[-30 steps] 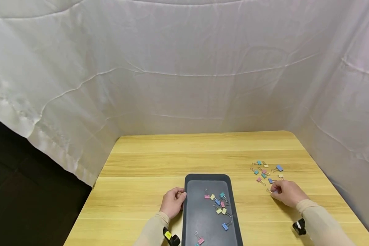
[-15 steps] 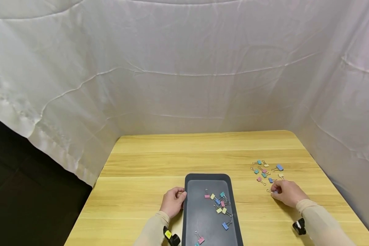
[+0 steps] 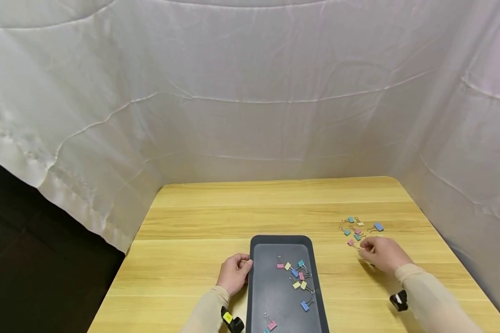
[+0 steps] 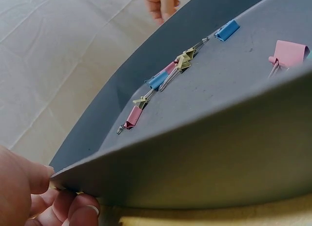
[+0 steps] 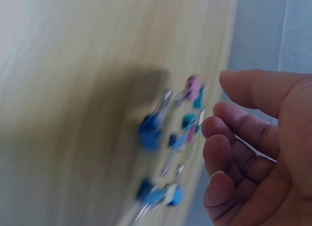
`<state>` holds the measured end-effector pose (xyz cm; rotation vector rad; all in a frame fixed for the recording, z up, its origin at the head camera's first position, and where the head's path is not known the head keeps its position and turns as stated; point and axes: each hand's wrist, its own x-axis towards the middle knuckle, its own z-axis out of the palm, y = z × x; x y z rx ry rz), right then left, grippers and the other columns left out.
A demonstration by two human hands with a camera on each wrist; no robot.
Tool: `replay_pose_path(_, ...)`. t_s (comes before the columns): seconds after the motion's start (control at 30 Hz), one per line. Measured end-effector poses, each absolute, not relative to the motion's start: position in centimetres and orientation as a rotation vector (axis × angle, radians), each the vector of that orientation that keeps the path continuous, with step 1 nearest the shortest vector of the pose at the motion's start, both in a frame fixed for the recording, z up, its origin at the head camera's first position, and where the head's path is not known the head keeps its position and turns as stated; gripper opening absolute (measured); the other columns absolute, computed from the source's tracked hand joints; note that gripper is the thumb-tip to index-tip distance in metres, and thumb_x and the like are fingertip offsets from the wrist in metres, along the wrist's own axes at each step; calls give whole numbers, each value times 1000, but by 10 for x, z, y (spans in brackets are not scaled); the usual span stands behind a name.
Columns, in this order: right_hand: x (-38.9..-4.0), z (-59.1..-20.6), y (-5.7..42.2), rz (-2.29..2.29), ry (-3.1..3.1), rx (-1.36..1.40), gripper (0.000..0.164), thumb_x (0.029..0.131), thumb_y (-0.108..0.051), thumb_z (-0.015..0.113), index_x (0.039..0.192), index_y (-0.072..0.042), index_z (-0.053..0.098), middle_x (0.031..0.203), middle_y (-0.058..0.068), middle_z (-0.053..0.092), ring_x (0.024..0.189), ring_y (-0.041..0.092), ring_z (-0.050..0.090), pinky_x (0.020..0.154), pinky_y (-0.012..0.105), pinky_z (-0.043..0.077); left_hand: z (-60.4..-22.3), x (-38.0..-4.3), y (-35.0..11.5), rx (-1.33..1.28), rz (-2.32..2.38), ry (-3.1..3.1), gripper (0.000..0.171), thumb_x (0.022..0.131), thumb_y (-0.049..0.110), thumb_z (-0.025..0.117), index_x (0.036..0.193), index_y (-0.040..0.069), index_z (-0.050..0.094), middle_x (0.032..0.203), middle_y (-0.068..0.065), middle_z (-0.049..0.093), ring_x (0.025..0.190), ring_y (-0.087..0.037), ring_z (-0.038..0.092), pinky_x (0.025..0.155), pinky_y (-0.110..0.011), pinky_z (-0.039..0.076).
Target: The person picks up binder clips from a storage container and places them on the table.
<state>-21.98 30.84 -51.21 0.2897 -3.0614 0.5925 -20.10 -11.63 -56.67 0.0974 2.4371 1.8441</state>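
My left hand [image 3: 234, 274] grips the near-left rim of a dark grey tray [image 3: 281, 296]; in the left wrist view the thumb is at the edge and the fingers curl below it. Several coloured binder clips lie in the tray, among them a blue one [image 3: 305, 306] and a pink one [image 4: 133, 116]. My right hand [image 3: 385, 254] hovers by a loose group of binder clips on the table's right side, close to a pink clip [image 3: 351, 243]. In the right wrist view its thumb and fingers stand apart, holding nothing, beside a blurred blue clip [image 5: 150, 133].
The wooden table [image 3: 200, 217] has a pale curtain [image 3: 250, 134] hanging behind it and along its sides. More clips, including a blue one [image 3: 378, 226] and a teal one [image 3: 351, 219], lie beyond the right hand. Wrist cameras sit on both sleeves.
My right hand has come off a blue clip at its fingertips and shifted slightly left and farther forward, now covering clips that showed before. The left hand and tray stay put.
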Motion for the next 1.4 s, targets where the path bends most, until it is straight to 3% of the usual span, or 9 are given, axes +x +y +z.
replay_pose_path(0.33, -232, -491, 249, 577, -2981, 425, 27, 82, -24, 67, 102, -6, 66, 83, -3, 60, 71, 11, 54, 61, 32, 46, -567, -201, -116, 99, 1825, 2470, 22, 90, 12, 57, 103, -5, 60, 77, -11, 61, 60, -19, 58, 49, -28, 51)
replay_pose_path(0.53, -237, -492, 206, 560, -2969, 502, 25, 80, -27, 69, 99, -10, 68, 86, -2, 63, 76, 13, 57, 68, 36, 48, -568, -200, -115, 105, 1807, 2481, 23, 90, 12, 57, 104, -7, 59, 77, -11, 61, 59, -17, 58, 49, -28, 51)
replay_pose_path(0.73, -235, -499, 159, 530, -3031, 655, 21, 78, -29, 71, 93, -14, 70, 85, -5, 63, 77, 11, 57, 70, 32, 49, -567, -200, -115, 110, 1801, 2487, 24, 90, 12, 57, 105, -7, 59, 78, -11, 61, 59, -17, 58, 49, -27, 50)
replay_pose_path(1.0, -231, -505, 121, 441, -3066, 904, 15, 78, -34, 71, 76, -19, 69, 70, -12, 58, 63, 6, 52, 58, 27, 46, -567, -201, -114, 126, 1799, 2492, 24, 90, 12, 57, 104, -7, 59, 77, -10, 62, 58, -17, 58, 49, -27, 50)
replay_pose_path(1.2, -233, -505, 107, 406, -3124, 923, 22, 76, -40, 71, 64, -22, 65, 58, -16, 52, 53, 3, 47, 52, 26, 43, -567, -200, -116, 122, 1798, 2499, 23, 90, 12, 57, 104, -6, 60, 77, -10, 62, 57, -16, 58, 49, -28, 50)
replay_pose_path(1.4, -234, -514, 95, 335, -3155, 931, 30, 77, -32, 71, 53, -23, 56, 46, -14, 44, 40, 4, 43, 43, 24, 38, -568, -200, -116, 121, 1799, 2496, 23, 90, 13, 57, 104, -6, 60, 77, -10, 62, 58, -16, 58, 49, -27, 50)
